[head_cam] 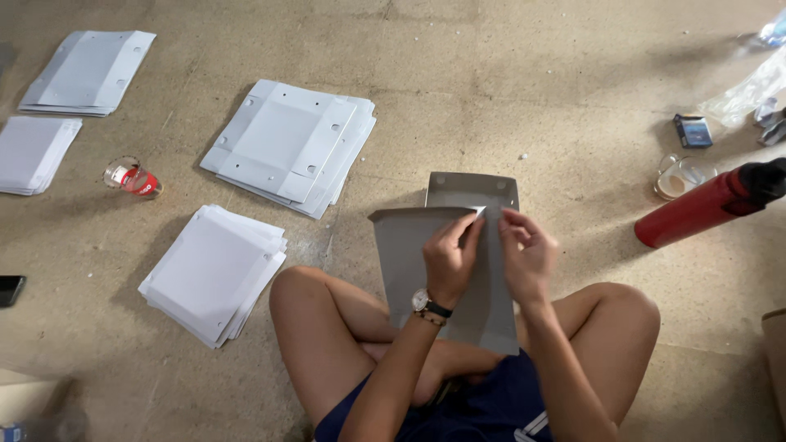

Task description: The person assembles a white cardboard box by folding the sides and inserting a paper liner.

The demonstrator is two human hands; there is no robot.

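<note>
The folded sheet (442, 270) at the centre was plain grey. At ten o'clock a stack of sheets (288, 147) was pale grey; the stack (214, 272) at nine o'clock looked whiter. The bottle (711, 205) at three o'clock was red with a black cap. The glass (131, 177) at nine o'clock showed red. The shorts (483, 409) were navy with white stripes. The floor (508, 90) was mottled tan.

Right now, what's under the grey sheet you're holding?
Behind the grey sheet that both hands, left and right, pinch lies another grey sheet on the floor; only its top shows. My crossed legs are below.
</note>
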